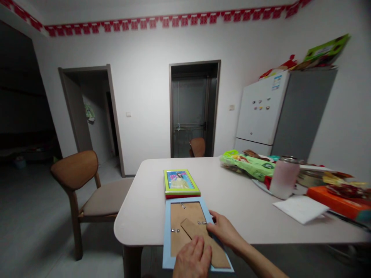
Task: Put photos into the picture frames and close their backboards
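Note:
A light-blue picture frame [167, 247] lies face down at the table's near edge, its lower part jutting past it. Its brown backing board [176, 214] carries small metal clips and a slanted stand leg [216, 251]. My left hand [193, 258] is closed over the frame's lower part, fingers on the backing and leg, thumb hidden. At the right edge, my right hand [224, 229] pinches the blue border between thumb and fingers. Just beyond lies a green picture frame [182, 192] with a picture of a figure in a pale dress, stacked on something red [182, 196].
On the white table [145, 204], a green snack bag [249, 164], a pink jar [285, 177], a white paper [301, 208] and an orange box [336, 200] crowd the right side. A wooden chair [77, 170] stands left. Behind are a fridge [261, 112] and doorways.

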A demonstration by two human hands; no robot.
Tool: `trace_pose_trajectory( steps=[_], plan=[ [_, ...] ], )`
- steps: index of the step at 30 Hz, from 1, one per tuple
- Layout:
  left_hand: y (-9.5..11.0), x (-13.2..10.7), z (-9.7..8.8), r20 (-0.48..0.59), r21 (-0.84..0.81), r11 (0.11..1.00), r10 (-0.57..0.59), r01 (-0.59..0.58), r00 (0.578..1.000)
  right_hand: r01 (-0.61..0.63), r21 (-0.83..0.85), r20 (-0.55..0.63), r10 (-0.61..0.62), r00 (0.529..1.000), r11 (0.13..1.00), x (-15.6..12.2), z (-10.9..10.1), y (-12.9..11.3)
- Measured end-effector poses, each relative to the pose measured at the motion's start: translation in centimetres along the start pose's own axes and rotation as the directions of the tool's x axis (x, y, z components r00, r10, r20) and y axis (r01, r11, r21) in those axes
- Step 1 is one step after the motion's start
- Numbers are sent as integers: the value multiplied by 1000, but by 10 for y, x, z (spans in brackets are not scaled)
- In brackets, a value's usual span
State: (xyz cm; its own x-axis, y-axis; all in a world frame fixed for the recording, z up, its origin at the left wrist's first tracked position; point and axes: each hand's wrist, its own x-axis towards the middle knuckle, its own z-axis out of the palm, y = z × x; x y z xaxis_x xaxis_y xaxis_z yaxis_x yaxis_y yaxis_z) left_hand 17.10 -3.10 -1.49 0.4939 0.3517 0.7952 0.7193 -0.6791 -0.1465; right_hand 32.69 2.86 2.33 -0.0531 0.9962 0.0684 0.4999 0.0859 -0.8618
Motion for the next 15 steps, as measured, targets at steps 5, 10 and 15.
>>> trace_pose_trajectory(
  steps=[5, 10, 15],
  plan=[
    [6, -9, -1, 350, -133, 978, -106, 161, 931, 112, -309, -75, -142, 987, 944, -4, 13, 9],
    [6, -3, -13, 545, -248, 905, -164, 345, 823, 156, -517, -108, -244, 964, 842, -4, 21, 7],
    [-19, 1, -38, 677, -268, 845, -175, 462, 715, 183, -566, -77, -272, 959, 804, 0, 25, 7]
  ],
)
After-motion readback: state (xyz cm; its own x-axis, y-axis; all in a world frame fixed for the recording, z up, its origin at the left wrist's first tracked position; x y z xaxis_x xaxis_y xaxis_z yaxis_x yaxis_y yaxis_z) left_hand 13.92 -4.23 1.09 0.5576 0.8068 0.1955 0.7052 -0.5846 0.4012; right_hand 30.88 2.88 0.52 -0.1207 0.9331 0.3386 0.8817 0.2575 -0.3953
